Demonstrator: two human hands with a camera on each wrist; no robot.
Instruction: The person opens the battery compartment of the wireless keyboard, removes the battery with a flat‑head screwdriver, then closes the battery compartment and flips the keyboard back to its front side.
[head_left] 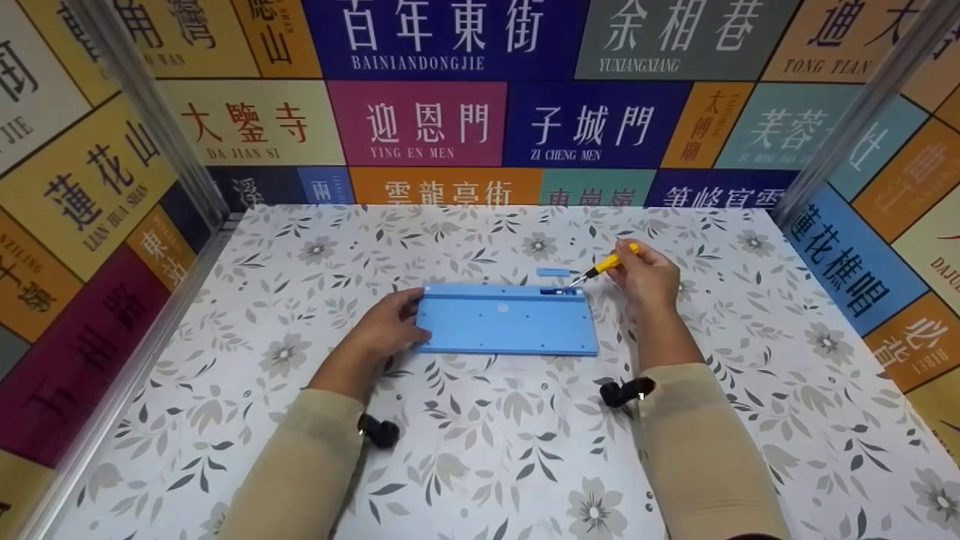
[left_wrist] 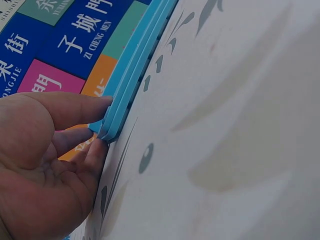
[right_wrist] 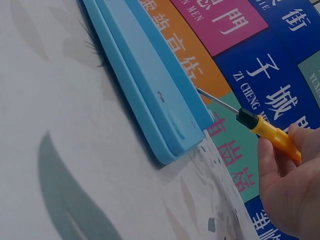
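A light blue keyboard lies underside up on the table, with small screw holes and a dark slot open in its raised far strip. My left hand grips its left end; in the left wrist view the thumb lies on one face and other fingers are at the edge. A screwdriver with a yellow handle and metal shaft is pinched in my right hand. In the head view its tip reaches the slot. The right wrist view hides the tip behind the raised strip.
Just beyond the slot lies a small blue cover. A floral-patterned cloth spreads over the table. Panels with colourful printed signs stand at the back and both sides. Each sleeve has a black wrist camera on its inner side.
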